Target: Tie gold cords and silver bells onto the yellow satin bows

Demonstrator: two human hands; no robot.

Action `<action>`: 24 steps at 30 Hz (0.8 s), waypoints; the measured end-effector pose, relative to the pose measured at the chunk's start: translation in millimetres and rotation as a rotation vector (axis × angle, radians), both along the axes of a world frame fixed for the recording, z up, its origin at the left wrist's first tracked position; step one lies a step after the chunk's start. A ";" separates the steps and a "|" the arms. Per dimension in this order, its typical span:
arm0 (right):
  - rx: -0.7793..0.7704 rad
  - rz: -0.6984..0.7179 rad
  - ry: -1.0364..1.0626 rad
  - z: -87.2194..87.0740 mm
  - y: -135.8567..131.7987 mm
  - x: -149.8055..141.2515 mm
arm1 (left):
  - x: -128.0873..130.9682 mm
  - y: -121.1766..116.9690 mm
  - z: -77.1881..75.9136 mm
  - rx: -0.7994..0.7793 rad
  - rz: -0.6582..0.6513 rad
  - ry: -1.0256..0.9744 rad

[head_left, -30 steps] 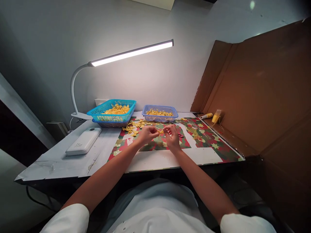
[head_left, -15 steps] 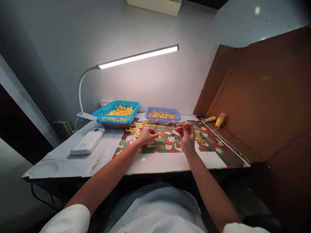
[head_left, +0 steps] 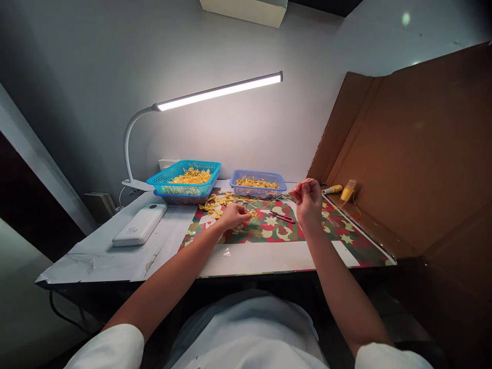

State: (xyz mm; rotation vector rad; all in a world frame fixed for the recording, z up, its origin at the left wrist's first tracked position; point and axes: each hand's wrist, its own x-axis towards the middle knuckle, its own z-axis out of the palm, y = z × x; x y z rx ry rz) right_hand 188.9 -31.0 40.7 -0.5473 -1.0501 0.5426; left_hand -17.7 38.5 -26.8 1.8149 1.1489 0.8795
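My left hand (head_left: 233, 216) is low over the patterned sheet, fingertips pinched on a small yellow ribbon bow (head_left: 252, 214). A thin yellow strand (head_left: 277, 199) runs from near this bow toward my right hand (head_left: 309, 202). That hand is raised a little to the right, thumb and forefinger closed on the strand's end. Between the hands, a small red-handled tool (head_left: 283, 217) lies on the sheet; its exact kind is hard to make out. Loose yellow ribbon pieces (head_left: 209, 206) are scattered beyond my left hand.
A turquoise basket (head_left: 179, 187) of yellow pieces sits on another basket at back left. A blue-purple basket (head_left: 258, 191) holds more. A white power bank (head_left: 140, 225) lies left, below a clip lamp (head_left: 128, 148). Cardboard (head_left: 407, 169) walls the right side, near a yellow-capped bottle (head_left: 348, 190).
My right hand has moved right and slightly up, drawing away from my left hand, and the red-handled tool shows more fully. My left hand has stayed nearly in place.
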 end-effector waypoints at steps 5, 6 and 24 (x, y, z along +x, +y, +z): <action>0.010 0.027 -0.026 3.7 3.0 -3.2 | 0.2 -1.0 0.9 -0.097 -0.028 0.013; 0.002 0.025 -0.033 4.0 5.4 -2.8 | -0.1 -1.7 1.9 -0.138 -0.028 0.017; -0.209 0.266 -0.120 0.4 36.9 -23.2 | -6.9 -5.9 14.0 0.064 0.105 0.142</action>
